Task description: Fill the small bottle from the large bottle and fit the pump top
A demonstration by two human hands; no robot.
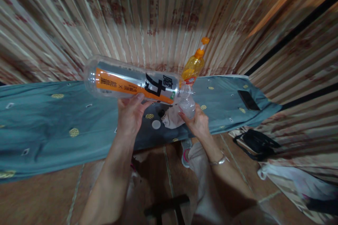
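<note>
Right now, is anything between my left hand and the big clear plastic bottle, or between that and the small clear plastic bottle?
Nothing visible: your left hand holds the big bottle, its neck end right by the small bottle in your right hand.

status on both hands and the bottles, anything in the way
Left hand holding big bottle, nearly level. Right hand gripping small clear bottle, necks close together, contact unclear. Pump bottle just beyond, apparently not blocking.
</note>
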